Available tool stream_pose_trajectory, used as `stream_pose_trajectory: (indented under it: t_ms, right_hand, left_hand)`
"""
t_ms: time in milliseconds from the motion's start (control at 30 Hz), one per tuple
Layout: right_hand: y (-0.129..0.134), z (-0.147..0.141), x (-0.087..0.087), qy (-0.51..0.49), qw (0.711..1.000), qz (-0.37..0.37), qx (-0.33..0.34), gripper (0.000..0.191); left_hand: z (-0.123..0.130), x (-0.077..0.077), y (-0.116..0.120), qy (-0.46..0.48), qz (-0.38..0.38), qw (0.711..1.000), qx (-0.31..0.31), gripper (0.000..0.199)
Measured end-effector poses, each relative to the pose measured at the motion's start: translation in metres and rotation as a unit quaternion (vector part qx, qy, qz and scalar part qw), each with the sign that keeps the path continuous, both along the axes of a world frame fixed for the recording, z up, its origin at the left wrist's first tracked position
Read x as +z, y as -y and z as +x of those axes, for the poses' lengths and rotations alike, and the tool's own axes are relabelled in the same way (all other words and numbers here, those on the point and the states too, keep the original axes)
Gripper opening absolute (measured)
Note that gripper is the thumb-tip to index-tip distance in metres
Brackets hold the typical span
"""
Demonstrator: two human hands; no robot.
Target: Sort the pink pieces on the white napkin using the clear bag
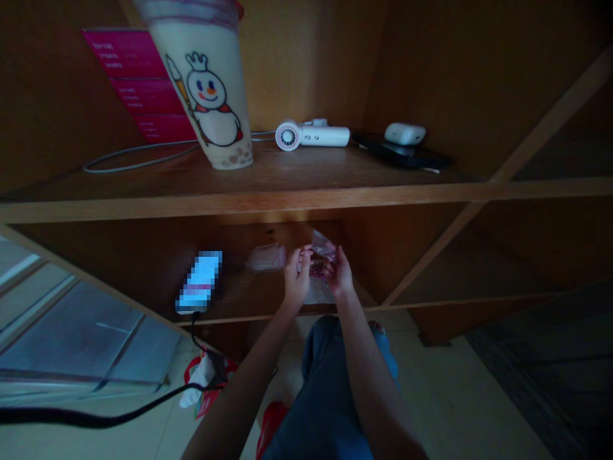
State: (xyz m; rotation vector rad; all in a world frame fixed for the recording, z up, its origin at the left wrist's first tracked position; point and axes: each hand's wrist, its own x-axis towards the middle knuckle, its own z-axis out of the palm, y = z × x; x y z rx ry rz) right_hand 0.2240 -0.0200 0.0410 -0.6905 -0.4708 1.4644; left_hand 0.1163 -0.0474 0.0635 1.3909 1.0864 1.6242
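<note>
Both my hands are together over the lower shelf, around a small clear plastic bag (324, 245). My right hand (340, 273) grips the bag's right side between closed fingers. My left hand (297, 273) is pinched at the bag's left edge; whether it holds the bag or something tiny is too small to make out. Just below the hands lie small dark red beads (317, 271) on a clear plastic sheet or bag (318, 292). Left of my left hand rests a stack of clear plastic bags (267, 257).
A lit phone (200, 281) with a black cable lies on the lower shelf at left. On the upper shelf (306, 172) stand a tall milk tea cup (211, 96), a white handheld fan (313, 135) and a white earbud case (405, 133) on a dark flat object.
</note>
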Motion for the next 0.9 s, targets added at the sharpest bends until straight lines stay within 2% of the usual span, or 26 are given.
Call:
stream_pose_trajectory:
  t_ms: [333,533,900]
  right_hand:
    - [0.000,0.000,-0.001,-0.012,1.000,-0.005,0.012,0.030]
    - [0.000,0.000,-0.002,-0.035,0.999,-0.012,0.014,0.029]
    - [0.001,-0.002,0.000,-0.029,0.999,0.001,0.026,0.028]
  left_hand:
    - [0.000,-0.002,0.000,-0.045,0.023,0.998,0.024,0.030]
    - [0.000,0.004,0.002,-0.087,0.029,0.995,0.027,0.027]
    - [0.003,0.012,0.005,-0.077,0.039,0.996,0.038,0.024]
